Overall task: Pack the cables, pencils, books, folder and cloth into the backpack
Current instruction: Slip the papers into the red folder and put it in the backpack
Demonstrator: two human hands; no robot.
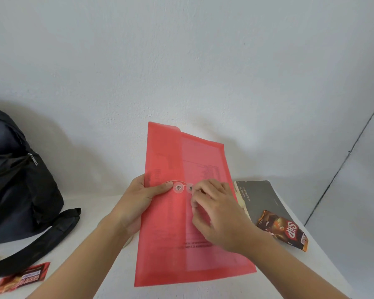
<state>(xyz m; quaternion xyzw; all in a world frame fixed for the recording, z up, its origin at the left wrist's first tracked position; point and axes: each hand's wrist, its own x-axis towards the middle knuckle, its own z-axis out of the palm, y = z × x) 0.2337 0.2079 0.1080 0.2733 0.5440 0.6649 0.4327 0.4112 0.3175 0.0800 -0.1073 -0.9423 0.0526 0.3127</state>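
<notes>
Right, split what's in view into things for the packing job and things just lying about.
For the job: red folder, gripped by the left hand, with the right hand at its string clasp; black backpack; grey book.
Lying about: Slip snack packet at the book's corner; red wrapper by the backpack strap.

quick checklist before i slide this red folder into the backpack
1. folder held: ok, left hand grips its left edge.
2. string closure fastened: cannot tell, fingers of the right hand hide part of it.
3. papers fully inside: ok, none stick out.
4. backpack close by on the left: ok.
5. backpack mouth open: cannot tell.
6. grey book free for later: not ok, snack packet lies on it.
</notes>
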